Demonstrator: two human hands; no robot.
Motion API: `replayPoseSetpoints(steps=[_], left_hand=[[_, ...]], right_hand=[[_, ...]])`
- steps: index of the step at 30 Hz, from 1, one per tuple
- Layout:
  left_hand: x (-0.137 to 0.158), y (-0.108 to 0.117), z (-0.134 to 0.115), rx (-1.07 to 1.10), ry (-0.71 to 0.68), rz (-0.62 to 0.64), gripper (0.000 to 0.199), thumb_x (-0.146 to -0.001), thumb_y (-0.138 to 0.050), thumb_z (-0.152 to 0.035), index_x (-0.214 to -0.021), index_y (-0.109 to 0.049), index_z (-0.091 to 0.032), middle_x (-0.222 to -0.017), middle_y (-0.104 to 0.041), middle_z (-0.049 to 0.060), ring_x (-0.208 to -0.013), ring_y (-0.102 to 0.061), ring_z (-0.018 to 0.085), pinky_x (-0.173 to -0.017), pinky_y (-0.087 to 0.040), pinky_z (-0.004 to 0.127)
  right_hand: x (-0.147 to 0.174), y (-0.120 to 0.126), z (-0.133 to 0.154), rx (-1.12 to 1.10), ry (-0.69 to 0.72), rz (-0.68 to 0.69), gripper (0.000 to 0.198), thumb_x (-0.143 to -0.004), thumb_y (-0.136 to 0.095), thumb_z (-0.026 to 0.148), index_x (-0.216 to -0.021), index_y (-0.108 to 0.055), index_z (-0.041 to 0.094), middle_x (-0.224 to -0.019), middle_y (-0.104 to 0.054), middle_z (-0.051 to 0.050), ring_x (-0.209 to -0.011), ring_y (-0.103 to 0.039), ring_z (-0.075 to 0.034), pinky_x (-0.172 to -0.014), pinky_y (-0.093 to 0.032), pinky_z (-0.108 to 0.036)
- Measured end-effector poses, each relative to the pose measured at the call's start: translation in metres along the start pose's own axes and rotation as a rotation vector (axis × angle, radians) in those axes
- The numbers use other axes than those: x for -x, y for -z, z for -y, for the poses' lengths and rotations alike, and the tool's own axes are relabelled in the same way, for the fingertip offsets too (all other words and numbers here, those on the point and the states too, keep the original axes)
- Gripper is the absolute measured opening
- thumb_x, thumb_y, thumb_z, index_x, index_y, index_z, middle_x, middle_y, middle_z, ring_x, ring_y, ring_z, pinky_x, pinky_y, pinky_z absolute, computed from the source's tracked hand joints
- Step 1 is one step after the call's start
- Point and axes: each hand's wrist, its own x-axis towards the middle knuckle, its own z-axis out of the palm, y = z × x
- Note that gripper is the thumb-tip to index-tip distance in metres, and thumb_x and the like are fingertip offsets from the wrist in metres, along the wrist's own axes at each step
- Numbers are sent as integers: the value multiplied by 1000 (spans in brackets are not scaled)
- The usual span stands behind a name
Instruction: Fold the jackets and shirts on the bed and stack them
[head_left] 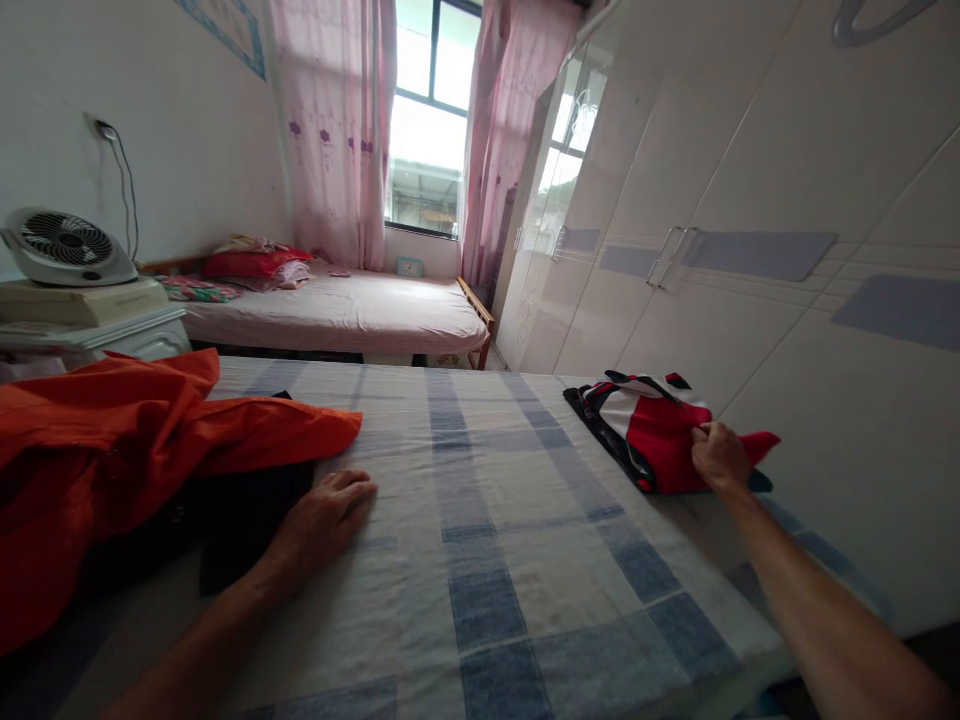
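Note:
My left hand (330, 515) lies on the blue-and-white checked bed sheet (555, 575), its fingers loosely extended and nothing in them. Next to it, on the left, is a loose heap: a bright orange garment (150, 440) spread over black clothing (251, 525). Over at the bed's right side, my right hand (721, 456) pinches the edge of a red, white and black garment (664, 440). That garment is folded and rests on top of dark folded clothing (609, 425). A red corner sticks out to the right of my fingers.
A tall white wardrobe (720, 180) runs along the right side, close to my right hand. Beyond the near bed stands a second bed (360, 310) with a red pillow (251, 262). A fan (67, 245) sits on a box at the left. Pink curtains (337, 130) flank the window.

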Motion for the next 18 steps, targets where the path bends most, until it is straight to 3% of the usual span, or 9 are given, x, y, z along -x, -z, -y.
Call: replayPoseSetpoints(steps=[3,6,9,12,16,18], left_hand=[[0,-2,2,11,5,4,30,-84,-43,-32,-99,-67,-21,-109,-64,7,-101,-59,21,-90,-47,34],[0,-4,3,25,15,6,30,-84,-44,-33,-98,-67,-21,-110,-63,7,-102,-59,22,-90,-47,35],[1,-4,-2,106,75,-43,34,-85,-43,-36,-105,-64,-18,-114,-61,9,-102,-59,22,-89,-48,35],[3,3,-12,212,146,-213,40,-89,-37,-39,-119,-55,-18,-122,-54,9,-104,-58,20,-91,-47,34],[4,17,-25,236,140,-459,41,-93,-29,-36,-127,-45,-19,-127,-50,9,-118,-49,20,-105,-35,39],[5,21,-27,236,123,-449,40,-94,-28,-35,-123,-49,-18,-125,-52,9,-119,-47,20,-105,-34,37]], right_hand=[[12,13,37,-102,173,-95,29,-85,-38,28,-105,-53,14,-109,-58,-17,-107,-52,-27,-91,-38,-38],[37,36,96,-321,387,-143,21,-87,-38,30,-99,-51,19,-104,-58,-12,-99,-53,-23,-89,-39,-34],[78,60,161,-504,580,-17,15,-88,-40,32,-91,-50,21,-88,-58,-6,-81,-54,-20,-79,-41,-32],[134,70,213,-680,831,174,9,-88,-42,26,-87,-48,21,-86,-56,-4,-79,-52,-17,-77,-41,-30],[203,63,248,-757,1168,514,6,-89,-46,24,-86,-50,20,-88,-56,-3,-82,-51,-15,-76,-41,-27],[220,55,251,-796,1212,628,8,-89,-46,24,-85,-52,20,-87,-57,-2,-80,-52,-14,-75,-42,-26]])
